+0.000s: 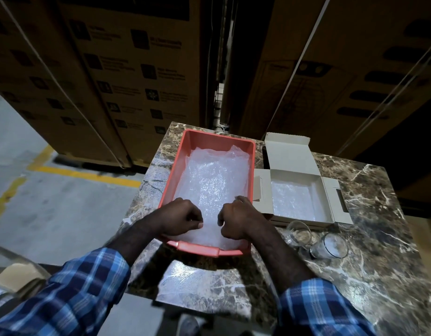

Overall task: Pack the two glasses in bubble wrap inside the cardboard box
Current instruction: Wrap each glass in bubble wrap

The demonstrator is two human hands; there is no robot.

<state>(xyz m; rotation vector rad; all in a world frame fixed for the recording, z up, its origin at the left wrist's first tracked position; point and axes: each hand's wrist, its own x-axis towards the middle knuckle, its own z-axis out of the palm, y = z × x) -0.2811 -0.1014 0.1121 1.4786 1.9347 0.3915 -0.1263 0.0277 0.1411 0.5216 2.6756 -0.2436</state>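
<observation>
Hands (183, 218) (236, 220) pinch bubble wrap (209, 180); carton (137, 69) print unreadable.

Blue plaid shirt sleeves (88, 284) (cuffs pushed back)

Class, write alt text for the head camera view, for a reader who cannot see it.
Two hands, left hand and right hand, pinch bubble wrap in a red tray on a marble table. Right of it sits an open box lined with wrap, with two glasses before it.

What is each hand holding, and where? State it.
Both the left hand and right hand pinch the bubble wrap at its near edge, inside the red tray.
</observation>
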